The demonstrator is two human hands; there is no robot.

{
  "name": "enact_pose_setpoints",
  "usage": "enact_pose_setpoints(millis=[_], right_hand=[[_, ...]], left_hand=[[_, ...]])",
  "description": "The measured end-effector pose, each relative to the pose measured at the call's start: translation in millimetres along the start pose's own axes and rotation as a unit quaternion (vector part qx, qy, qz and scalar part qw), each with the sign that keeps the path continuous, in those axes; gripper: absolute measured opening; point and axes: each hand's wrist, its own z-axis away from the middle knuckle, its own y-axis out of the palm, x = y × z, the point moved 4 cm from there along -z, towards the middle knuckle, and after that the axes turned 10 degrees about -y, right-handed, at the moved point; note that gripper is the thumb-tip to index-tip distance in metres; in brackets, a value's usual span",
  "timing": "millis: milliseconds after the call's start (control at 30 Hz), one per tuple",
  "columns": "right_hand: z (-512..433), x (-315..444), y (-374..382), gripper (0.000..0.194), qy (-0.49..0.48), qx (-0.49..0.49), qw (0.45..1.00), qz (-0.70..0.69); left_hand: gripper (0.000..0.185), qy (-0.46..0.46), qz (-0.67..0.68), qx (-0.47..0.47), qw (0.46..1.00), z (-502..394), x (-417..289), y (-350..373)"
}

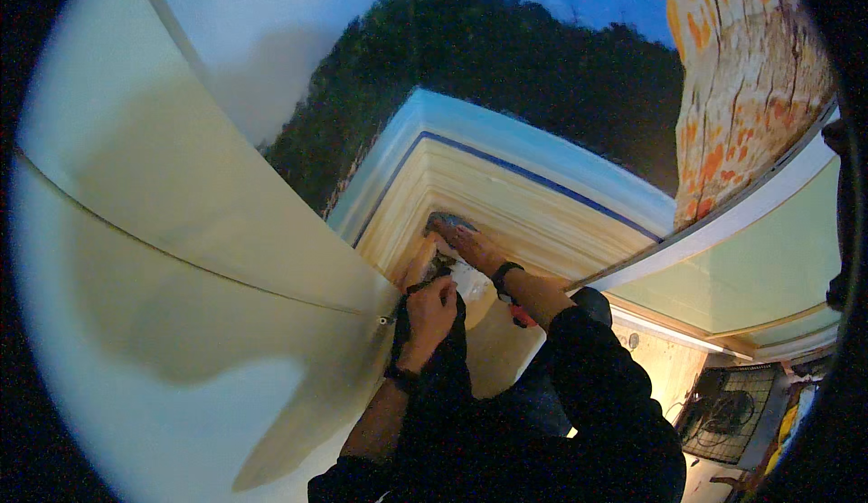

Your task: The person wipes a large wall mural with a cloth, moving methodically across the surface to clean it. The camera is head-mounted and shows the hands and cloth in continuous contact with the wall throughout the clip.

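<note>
My right hand (475, 244), with a dark band at the wrist, reaches forward to the inner corner of a cream-striped painted surface (522, 211). Its fingers lie at a small dark grey patch or object (449, 221); whether they grip it is unclear. Nearer to me, my left hand (432, 313) is curled, its fingers bent inward. A band also circles the left wrist. Dark material lies around the left hand, and what its fingers hold cannot be made out. Between the hands is a whitish, blotchy surface (471, 280). Something small and red (521, 316) shows below my right wrist.
A smooth pale panel (203, 252) with a thin dark line fills the left side and bears a shadow. Dark trees (475, 49) and a weathered trunk (739, 83) appear as wall pictures. A pale curved panel (759, 252) stands right, above a grilled fan (725, 413).
</note>
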Motion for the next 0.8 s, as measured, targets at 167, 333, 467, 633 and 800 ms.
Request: enact_pose_setpoints(millis=[167, 333, 467, 633, 800], right_hand=[[-4.1, -19.3, -24.3, 0.061, 0.013, 0.005, 0.994, -0.108], [-23.1, -119.1, -127.2, 0.067, 0.039, 0.032, 0.993, -0.11], [-28.4, -158.3, -159.3, 0.071, 0.067, 0.044, 0.995, -0.056], [21.6, -109.1, -121.5, 0.068, -0.052, 0.109, 0.993, -0.008], [74.2, -101.3, -126.3, 0.066, -0.068, 0.09, 0.991, -0.078]], left_hand=[[0.017, 0.015, 0.02, -0.006, 1.0, 13.0, 0.5, 8.3], [0.02, 0.044, 0.03, 0.014, 0.998, 6.4, -0.6, 33.4], [0.022, 0.013, 0.272, 0.011, 0.962, -24.4, -0.5, 63.5], [0.009, -0.058, 0.541, -0.037, 0.838, -46.2, 1.5, 85.7], [0.02, -0.225, 0.516, 0.035, 0.826, -59.1, -0.7, 86.0]])
